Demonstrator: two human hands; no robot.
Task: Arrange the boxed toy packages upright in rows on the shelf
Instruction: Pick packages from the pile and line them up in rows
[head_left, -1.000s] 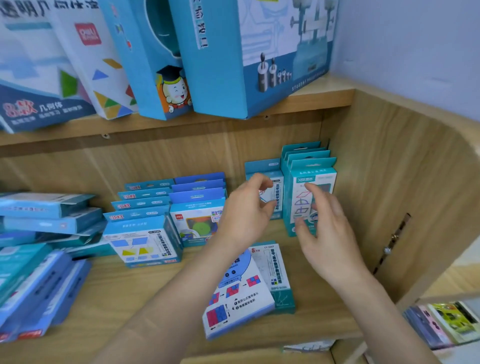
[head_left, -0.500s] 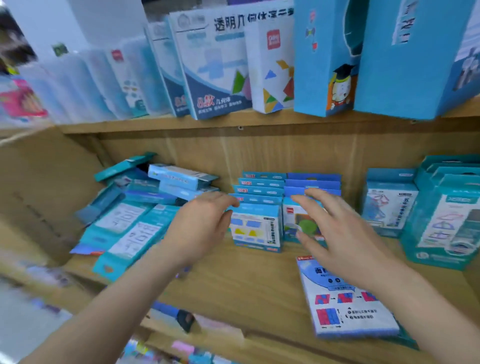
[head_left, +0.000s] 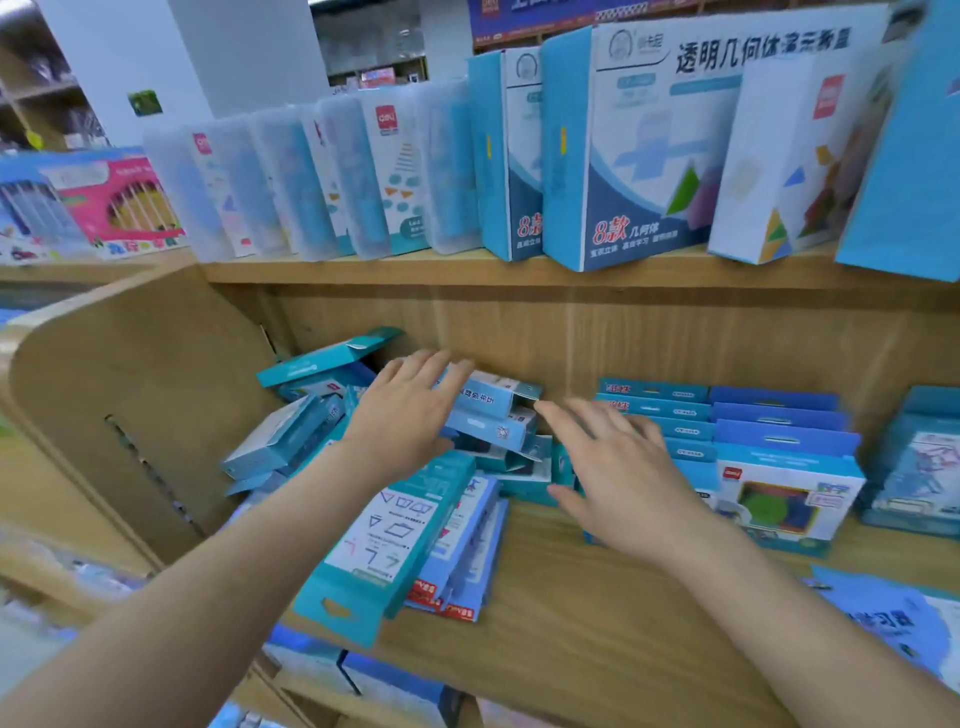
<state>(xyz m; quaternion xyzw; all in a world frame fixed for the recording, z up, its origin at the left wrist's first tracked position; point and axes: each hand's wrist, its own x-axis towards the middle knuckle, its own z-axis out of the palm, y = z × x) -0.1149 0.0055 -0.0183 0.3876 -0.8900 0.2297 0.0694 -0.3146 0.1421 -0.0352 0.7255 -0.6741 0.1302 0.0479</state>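
Hovering, fingers spread and nothing held, by toppled box (head_left: 493, 400) lying crosswise atop jumbled pile (head_left: 395, 525): at fingertips of left hand (head_left: 410, 421), just beyond right hand (head_left: 623, 478).

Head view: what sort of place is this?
Probably a stationery or toy shop: a wooden display shelf, rows of identical boxed toy packages, and more stocked racks behind.

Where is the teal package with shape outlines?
Head view: the teal package lies face up, left on the lower shelf, atop blue packages, below the left hand.
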